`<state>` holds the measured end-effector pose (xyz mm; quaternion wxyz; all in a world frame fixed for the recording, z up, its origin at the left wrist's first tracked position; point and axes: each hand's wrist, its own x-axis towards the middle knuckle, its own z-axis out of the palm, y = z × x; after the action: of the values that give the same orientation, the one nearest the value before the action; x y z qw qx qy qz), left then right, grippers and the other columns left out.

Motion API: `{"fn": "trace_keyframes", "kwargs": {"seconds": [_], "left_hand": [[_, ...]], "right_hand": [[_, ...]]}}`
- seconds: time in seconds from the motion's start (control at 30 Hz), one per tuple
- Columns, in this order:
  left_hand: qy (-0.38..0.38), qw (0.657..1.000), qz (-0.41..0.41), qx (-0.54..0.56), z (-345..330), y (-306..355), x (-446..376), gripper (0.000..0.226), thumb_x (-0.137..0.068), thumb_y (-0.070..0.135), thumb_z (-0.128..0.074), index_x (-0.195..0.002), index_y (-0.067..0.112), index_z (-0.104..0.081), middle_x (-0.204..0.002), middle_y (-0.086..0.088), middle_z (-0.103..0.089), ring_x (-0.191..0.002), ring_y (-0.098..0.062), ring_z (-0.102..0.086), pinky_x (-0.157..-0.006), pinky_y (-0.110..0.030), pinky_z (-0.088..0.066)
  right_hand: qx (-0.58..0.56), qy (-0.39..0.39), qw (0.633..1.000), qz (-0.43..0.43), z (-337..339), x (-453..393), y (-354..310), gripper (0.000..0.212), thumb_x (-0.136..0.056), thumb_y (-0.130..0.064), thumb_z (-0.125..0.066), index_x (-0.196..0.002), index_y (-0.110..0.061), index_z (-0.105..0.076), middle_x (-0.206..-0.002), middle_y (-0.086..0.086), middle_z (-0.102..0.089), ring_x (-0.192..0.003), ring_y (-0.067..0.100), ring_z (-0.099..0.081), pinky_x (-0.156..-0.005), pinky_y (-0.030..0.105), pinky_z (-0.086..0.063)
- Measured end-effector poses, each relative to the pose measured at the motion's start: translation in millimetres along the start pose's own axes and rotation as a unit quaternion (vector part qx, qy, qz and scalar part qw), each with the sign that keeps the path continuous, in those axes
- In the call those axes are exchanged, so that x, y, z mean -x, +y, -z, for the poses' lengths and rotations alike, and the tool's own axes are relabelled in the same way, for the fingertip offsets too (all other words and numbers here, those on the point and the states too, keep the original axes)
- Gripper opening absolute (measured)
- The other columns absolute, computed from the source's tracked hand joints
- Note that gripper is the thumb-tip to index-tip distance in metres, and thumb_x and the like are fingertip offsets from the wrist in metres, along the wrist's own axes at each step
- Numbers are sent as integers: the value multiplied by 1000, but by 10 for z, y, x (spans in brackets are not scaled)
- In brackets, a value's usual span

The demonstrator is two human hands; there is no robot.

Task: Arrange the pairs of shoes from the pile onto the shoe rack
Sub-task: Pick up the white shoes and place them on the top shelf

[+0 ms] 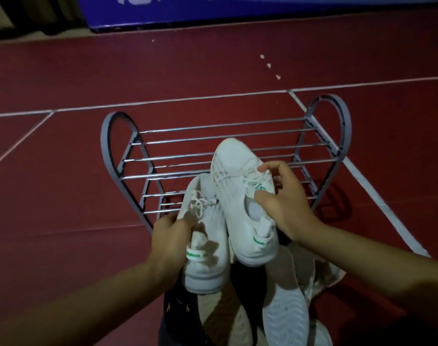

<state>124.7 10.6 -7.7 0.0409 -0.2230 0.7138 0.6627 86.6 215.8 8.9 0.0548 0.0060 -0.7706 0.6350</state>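
Dim light here, and a dark red floor (63, 171) crossed by thin pale lines, with a blue board (238, 11) standing along the far edge and a few small white scraps (270, 66) scattered in front of it. In the middle of the floor sits the shoe rack (225, 156), grey looped ends and rows of shiny metal bars, with no shoe resting on the bars that I can see.

Both hands are up over the near side of the rack, each with a white trainer. The left hand (170, 236) grips the left white shoe (205, 245) at its side near the collar, fingers curled round it just below the laces; a white and green pull tab shows at the heel, and the toe points away toward the rack. The right hand (285, 203) holds the right white shoe (240, 196), thumb pressed at the tongue by the green logo, fingers bent over the laces and down its far side. This one is held higher and further forward, its toe reaching out above the rack's bars. The two shoes touch side by side, heels toward the person.

Down below the hands lies the pile (275, 295): a pale sole turned upward, beige shoes round it, and something dark at the left, hard to make out in this light.
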Motion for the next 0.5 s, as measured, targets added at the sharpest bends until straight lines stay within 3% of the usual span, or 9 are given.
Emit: {"fn": "trace_keyframes", "kwargs": {"seconds": [0.07, 0.17, 0.23, 0.33, 0.5], "left_hand": [[0, 999, -32, -12, -5, -13, 26, 11, -81, -3, -61, -73, -2, -68, -55, -5, -67, -48, -22, -60, -48, -30, -46], [15, 997, -78, 1, 13, 64, 37, 12, -81, -6, -61, -83, 1, -70, -61, -1, -71, -59, -19, -66, -54, -33, -49], [21, 995, -92, 35, 2, 165, 37, 19, -80, -9, -59, -88, 4, -69, -64, 0, -71, -61, -21, -67, -55, -34, -51], [28, 990, -111, 88, -31, 338, 47, 21, -82, -12, -54, -88, 5, -66, -59, 2, -67, -54, -16, -63, -48, -27, -50], [31, 982, -144, 122, -47, 514, 21, 27, -87, -11, -51, -106, -1, -66, -72, -2, -68, -57, -11, -65, -48, -25, -51]], "right_hand": [[-9, -1, 1000, 9, 5, 10, 17, 37, -79, 11, -61, -104, -17, -58, -95, 11, -63, -70, 21, -56, -54, 34, -43], [-25, 15, 999, 27, 59, 7, 20, 39, -80, 11, -59, -104, -19, -59, -98, 8, -65, -71, 33, -58, -55, 41, -47], [-42, 33, 998, 33, 94, -19, -34, 38, -81, 8, -59, -106, -20, -59, -102, 6, -66, -76, 28, -64, -58, 43, -52], [-97, 67, 992, 43, 126, -81, -154, 38, -72, -2, -59, -105, -21, -59, -99, 8, -68, -74, 15, -67, -57, 32, -53], [-100, 106, 987, 63, 184, -210, -302, 41, -80, 12, -56, -107, -19, -60, -93, 5, -71, -70, 14, -67, -55, 29, -52]]}}
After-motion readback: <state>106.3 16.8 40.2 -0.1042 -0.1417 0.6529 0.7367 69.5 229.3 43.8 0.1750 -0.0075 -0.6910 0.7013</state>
